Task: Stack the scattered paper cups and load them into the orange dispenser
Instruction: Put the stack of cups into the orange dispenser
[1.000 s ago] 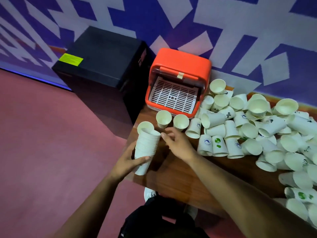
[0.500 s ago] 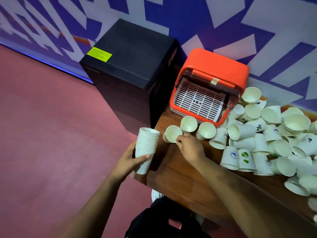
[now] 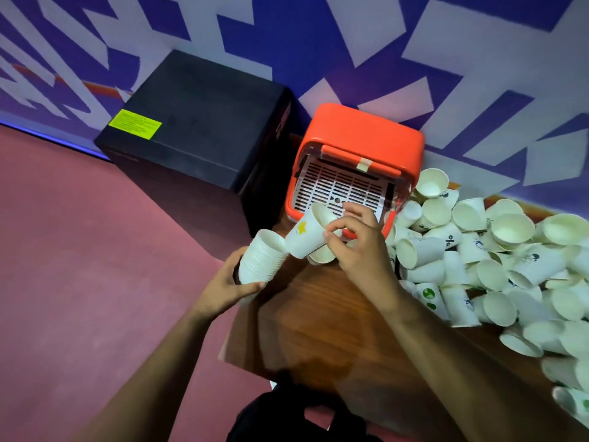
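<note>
My left hand (image 3: 228,283) grips a nested stack of white paper cups (image 3: 263,256), tilted with its open end up and to the right, just off the table's left edge. My right hand (image 3: 357,247) holds a single paper cup with a yellow star (image 3: 307,234) by its rim, lifted above the table; its base almost touches the stack's mouth. Another loose cup (image 3: 322,255) lies under that hand. The orange dispenser (image 3: 357,157) sits behind my hands, white grille facing me. A big heap of scattered cups (image 3: 484,260) covers the table to the right.
The brown wooden table (image 3: 318,320) has bare wood in front of me. A black box with a yellow label (image 3: 197,122) stands left of the dispenser on the red floor (image 3: 79,266). A blue-and-white patterned wall (image 3: 350,43) runs behind.
My right hand has picked a single cup off the table and lifted it toward the stack's open end. The left hand raised the stack slightly; the view shifted right.
</note>
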`<action>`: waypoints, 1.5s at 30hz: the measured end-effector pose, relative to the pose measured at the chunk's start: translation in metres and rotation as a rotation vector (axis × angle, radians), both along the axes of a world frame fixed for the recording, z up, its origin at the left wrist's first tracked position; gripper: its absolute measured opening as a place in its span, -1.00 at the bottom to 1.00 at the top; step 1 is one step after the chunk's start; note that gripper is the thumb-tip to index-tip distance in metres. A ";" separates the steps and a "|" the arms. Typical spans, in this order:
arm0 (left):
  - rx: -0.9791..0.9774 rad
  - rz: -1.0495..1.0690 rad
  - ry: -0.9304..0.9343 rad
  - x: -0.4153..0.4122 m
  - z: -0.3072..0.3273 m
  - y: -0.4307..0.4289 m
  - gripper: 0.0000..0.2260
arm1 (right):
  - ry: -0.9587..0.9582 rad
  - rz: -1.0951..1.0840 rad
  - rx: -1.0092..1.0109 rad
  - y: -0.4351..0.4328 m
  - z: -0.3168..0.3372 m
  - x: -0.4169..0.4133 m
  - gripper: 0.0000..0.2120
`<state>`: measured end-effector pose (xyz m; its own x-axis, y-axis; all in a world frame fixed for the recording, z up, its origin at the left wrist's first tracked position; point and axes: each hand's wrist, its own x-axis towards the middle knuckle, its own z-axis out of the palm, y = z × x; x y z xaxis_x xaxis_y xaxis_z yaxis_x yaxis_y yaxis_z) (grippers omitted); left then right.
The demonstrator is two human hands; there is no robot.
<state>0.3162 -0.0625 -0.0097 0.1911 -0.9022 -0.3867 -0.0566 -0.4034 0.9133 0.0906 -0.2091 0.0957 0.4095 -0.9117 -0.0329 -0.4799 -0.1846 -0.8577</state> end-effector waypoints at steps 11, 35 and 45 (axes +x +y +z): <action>-0.117 -0.183 0.011 -0.007 0.014 -0.062 -0.30 | -0.177 0.007 0.215 -0.036 0.000 0.004 -0.88; -0.178 -0.213 -0.236 0.001 0.013 -0.176 -0.23 | -0.187 0.100 0.374 -0.093 -0.038 0.023 -0.36; -0.221 -0.199 -0.121 -0.002 0.010 -0.190 -0.37 | -0.099 0.029 0.251 -0.102 -0.066 0.034 -0.35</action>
<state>0.3147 -0.2527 0.0005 0.0353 -0.9861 -0.1624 -0.2284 -0.1662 0.9593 0.1243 -0.3115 0.0292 0.4480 -0.8679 -0.2147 -0.3892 0.0269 -0.9208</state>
